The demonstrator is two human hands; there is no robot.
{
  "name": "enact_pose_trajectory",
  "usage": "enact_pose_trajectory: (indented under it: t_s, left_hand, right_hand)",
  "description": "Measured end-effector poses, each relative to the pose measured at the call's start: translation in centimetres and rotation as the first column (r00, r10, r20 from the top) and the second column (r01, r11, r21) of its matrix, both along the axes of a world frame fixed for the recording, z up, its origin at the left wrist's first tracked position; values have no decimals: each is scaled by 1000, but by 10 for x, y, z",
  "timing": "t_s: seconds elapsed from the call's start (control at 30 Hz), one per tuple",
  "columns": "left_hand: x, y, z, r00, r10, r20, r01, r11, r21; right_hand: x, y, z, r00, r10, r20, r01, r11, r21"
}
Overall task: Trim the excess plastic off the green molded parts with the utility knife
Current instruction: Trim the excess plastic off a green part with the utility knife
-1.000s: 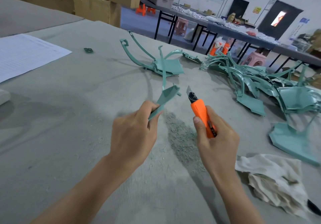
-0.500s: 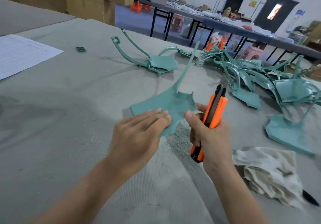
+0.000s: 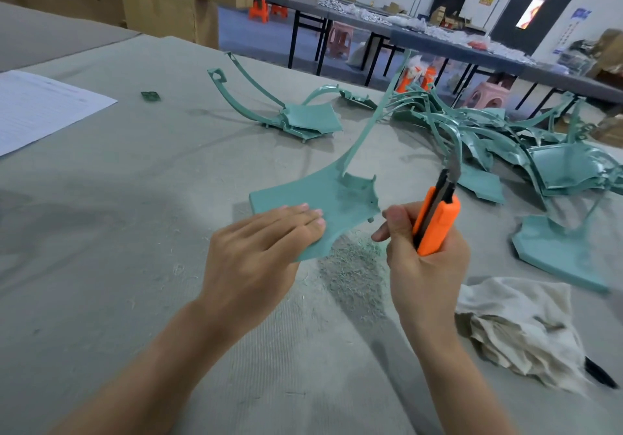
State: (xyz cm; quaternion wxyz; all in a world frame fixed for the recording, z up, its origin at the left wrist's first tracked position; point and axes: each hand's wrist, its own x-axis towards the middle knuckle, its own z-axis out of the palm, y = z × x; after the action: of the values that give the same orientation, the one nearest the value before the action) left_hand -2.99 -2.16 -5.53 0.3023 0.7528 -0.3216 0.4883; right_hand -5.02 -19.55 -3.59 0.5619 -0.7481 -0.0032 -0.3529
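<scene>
One flat, long-stemmed green part [image 3: 323, 195] faces the utility knife [image 3: 438, 225].

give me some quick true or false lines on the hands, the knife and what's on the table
1. The left hand holds a green part by its flat plate. True.
2. The right hand grips an orange utility knife, blade pointing down. False: the blade points up.
3. The blade is cutting into the green part. False: it is clear of the part.
4. A crumpled cloth lies right of the right hand. True.
5. A paper sheet lies at the far left. True.
</scene>
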Motion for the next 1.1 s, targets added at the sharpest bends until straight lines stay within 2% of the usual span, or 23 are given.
enact_pose_trajectory:
  t_s: [0.13,0.23,0.33,0.4,0.5,0.6,0.67,0.8,0.93,1.1]
  left_hand:
    - [0,0,-1,1000,24,12,-24,1000,-11]
    - [0,-1,-1,999,33,18,-33,999,-7]
    - [-1,-1,-1,999,20,37,-21,1000,9]
    - [-1,-2,-1,999,17,46,-18,1000,26]
    - [-1,-1,0,998,17,53,-20,999,51]
    - [-1,-1,1,998,17,63,-21,997,77]
    - [0,-2,1,998,18,64,-23,996,84]
    - [0,-3,1,998,14,56,-18,996,86]
    - [1,0,1,998,29,57,-32,998,51]
    - [4,2,-1,998,43,52,-43,999,3]
  right_hand:
    - [-1,-5,2,999,5,-52,-2,998,59]
    - [-4,-4,5,974,165,-155,-138,975,173]
    - [-6,2,10,897,324,-302,-270,940,209]
    - [-7,6,11,855,396,-334,-311,908,279]
    - [-7,8,12,816,486,-312,-322,831,453]
    - [-6,8,10,760,592,-269,-313,695,647]
    - [-6,7,9,735,627,-258,-306,646,699]
    - [-6,4,9,732,621,-278,-320,674,665]
    - [-5,-4,12,743,637,-207,-342,627,700]
    - [-3,-10,13,827,504,-251,-265,741,617]
